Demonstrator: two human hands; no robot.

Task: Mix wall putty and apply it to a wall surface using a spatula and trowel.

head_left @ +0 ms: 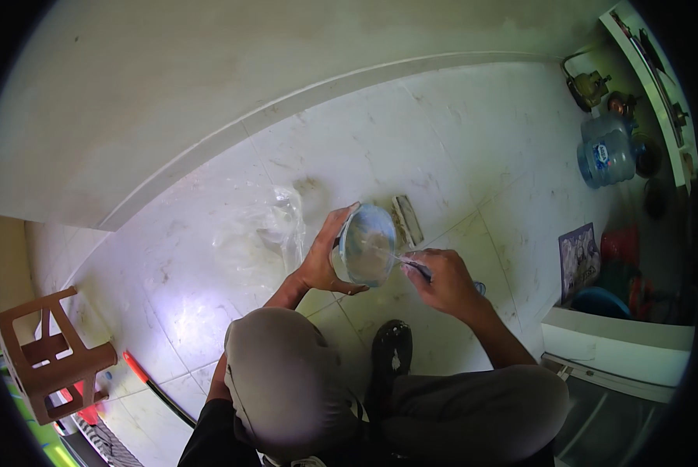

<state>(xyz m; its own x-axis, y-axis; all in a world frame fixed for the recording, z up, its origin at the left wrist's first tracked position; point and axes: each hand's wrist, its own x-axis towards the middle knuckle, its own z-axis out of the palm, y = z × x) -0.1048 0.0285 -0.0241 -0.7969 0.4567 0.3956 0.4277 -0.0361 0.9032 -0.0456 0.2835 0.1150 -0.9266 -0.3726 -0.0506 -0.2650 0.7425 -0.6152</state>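
A pale blue, smeared bowl [356,261] is held tilted above the floor, its opening turned toward me. My left hand [322,261] grips it from the left side, thumb and fingers spread around the wall. Inside lies a greyish, wet-looking paste [374,253]. In my right hand [442,282], closed fingers hold a thin tool with a dark handle [420,270]. Its light, narrow front end reaches over the bowl's right rim into the paste; the exact shape of the tip is hard to make out. Whitish residue marks the fingers of my right hand.
Crumpled clear plastic [279,222] lies left of the bowl, a grey flat block [407,219] just beyond it. A brown stool [53,354] and a red-tipped long bar [158,387] are at left. Large water bottles [607,156] stand under a shelf at right. A wall [286,70] bounds the far side.
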